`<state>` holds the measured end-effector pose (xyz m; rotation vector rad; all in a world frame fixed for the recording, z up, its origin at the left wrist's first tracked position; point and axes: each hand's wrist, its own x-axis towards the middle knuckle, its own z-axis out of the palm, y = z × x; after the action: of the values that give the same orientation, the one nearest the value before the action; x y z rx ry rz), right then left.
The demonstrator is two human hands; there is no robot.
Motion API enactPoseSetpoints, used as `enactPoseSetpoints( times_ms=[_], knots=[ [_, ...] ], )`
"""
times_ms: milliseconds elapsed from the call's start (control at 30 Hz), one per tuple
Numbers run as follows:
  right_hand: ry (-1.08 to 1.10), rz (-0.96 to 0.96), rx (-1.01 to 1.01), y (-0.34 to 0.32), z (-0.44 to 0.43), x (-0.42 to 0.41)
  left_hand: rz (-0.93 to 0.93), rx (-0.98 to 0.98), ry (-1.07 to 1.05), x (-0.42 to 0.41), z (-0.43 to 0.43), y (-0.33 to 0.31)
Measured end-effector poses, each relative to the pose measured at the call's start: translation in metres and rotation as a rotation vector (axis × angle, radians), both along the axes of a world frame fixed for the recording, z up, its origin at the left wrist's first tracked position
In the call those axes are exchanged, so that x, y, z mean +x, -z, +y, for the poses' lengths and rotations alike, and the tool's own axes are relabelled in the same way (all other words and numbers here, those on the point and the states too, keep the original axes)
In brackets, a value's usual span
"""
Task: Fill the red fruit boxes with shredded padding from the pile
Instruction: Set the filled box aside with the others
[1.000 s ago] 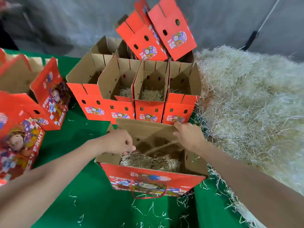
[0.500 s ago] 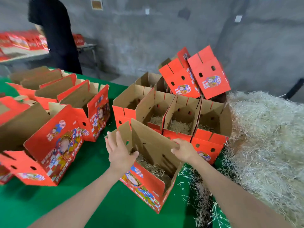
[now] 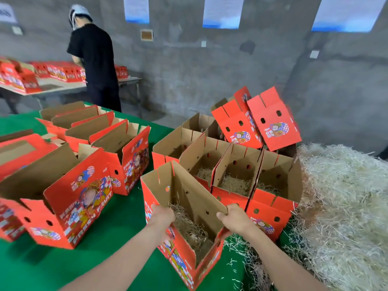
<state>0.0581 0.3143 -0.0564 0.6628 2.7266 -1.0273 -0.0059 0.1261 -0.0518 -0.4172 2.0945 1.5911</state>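
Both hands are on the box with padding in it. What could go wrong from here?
The left hand and right hand grip the held box by its upper edges only; a flap could buckle and the padding spill. Pushing it against the row of filled boxes may jolt the perched red boxes behind, toppling them.

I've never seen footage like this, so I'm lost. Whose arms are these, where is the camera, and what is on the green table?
No machine here: these are a person's bare arms, filmed by one wide-angle camera on their head, looking forward and down. The left hand and right hand each grip the top edge of an open red fruit box with shredded padding inside. On the green table stand more open boxes at the left, a row of boxes holding some padding beyond, and the padding pile at the right. Another person stands at a far table.
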Motion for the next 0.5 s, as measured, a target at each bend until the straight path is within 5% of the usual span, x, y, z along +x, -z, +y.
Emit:
enactPoseSetpoints(
  times_ms=[233, 400, 500],
  knots=[
    [0.025, 0.293, -0.024, -0.062, -0.02, -0.021, 0.34, 0.255, -0.097, -0.001, -0.026, -0.081],
    [0.17, 0.558, -0.386, -0.11, -0.037, -0.037, 0.745, 0.372, 0.0, -0.003, -0.028, -0.146],
    [0.214, 0.614, -0.637, -0.128, -0.047, -0.048, 0.799, 0.368, 0.113, -0.012, -0.03, -0.154]
  ],
)
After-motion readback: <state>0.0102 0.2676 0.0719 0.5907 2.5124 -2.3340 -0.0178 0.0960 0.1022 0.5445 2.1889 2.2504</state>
